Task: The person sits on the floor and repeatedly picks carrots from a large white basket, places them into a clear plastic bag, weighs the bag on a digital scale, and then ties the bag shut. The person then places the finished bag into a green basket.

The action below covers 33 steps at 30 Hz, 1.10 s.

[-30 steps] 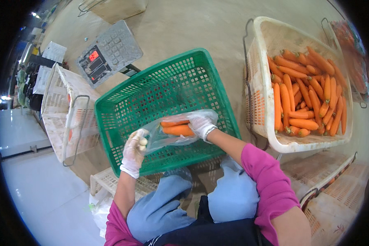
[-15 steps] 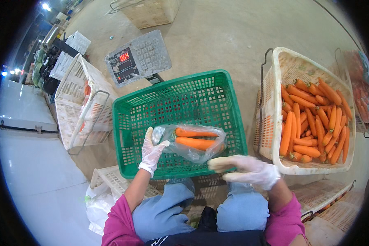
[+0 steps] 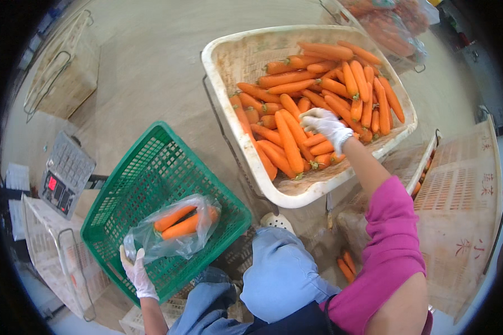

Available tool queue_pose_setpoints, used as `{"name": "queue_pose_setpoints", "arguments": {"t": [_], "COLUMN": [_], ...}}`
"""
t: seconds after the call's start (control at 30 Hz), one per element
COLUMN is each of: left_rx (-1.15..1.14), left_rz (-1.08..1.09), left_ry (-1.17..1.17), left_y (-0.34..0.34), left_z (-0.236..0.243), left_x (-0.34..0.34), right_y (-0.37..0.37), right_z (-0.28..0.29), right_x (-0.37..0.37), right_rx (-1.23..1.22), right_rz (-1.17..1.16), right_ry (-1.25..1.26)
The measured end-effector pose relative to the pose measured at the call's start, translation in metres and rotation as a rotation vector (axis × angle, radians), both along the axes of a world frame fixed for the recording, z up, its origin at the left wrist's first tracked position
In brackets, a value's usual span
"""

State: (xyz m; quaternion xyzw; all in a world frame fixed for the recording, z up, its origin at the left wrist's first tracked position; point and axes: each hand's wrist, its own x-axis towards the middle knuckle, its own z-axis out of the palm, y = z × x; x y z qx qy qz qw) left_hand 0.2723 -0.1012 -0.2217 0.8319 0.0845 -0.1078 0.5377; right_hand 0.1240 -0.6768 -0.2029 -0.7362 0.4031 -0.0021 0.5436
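My left hand (image 3: 137,274), in a thin white glove, is at the gathered end of a clear plastic bag (image 3: 187,245). Its thumb and fingers stand apart against the film. Inside the bag lie orange carrots (image 3: 180,225), at least two of them visible. The bag rests in a green slatted plastic basket (image 3: 151,167). To the right, my right hand (image 3: 325,125), also gloved, reaches over a heap of loose carrots (image 3: 288,142) in a large white crate (image 3: 285,198). Its fingers are bent and slightly apart, close above the carrots, with none visibly lifted.
A scale display with keypad (image 3: 67,174) stands left of the basket. White crates sit at the far left (image 3: 70,67), lower left (image 3: 53,240) and right (image 3: 458,195). Bagged carrots (image 3: 388,33) lie beyond the carrot crate. Two loose carrots (image 3: 346,267) lie near my right leg.
My right hand has left the green basket and reached into the carrot crate. My view has turned right. My left hand stays at the bag's end.
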Motion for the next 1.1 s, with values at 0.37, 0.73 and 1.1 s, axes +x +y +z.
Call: {"name": "queue_pose_setpoints", "arguments": {"t": [0.37, 0.73, 1.1], "left_rx": [0.052, 0.201, 0.2], "left_rz": [-0.044, -0.103, -0.108], "left_ry": [-0.056, -0.52, -0.469], "left_y": [-0.001, -0.02, -0.018], "left_z": [-0.009, 0.027, 0.029], "left_x": [0.012, 0.01, 0.007], "right_y": [0.038, -0.05, -0.065], "right_z": [-0.057, -0.014, -0.071], "right_x": [0.032, 0.028, 0.028], "right_rx": [-0.508, 0.497, 0.198], "right_rz": [0.566, -0.272, -0.22], "right_ry": [0.638, -0.854, 0.169]}}
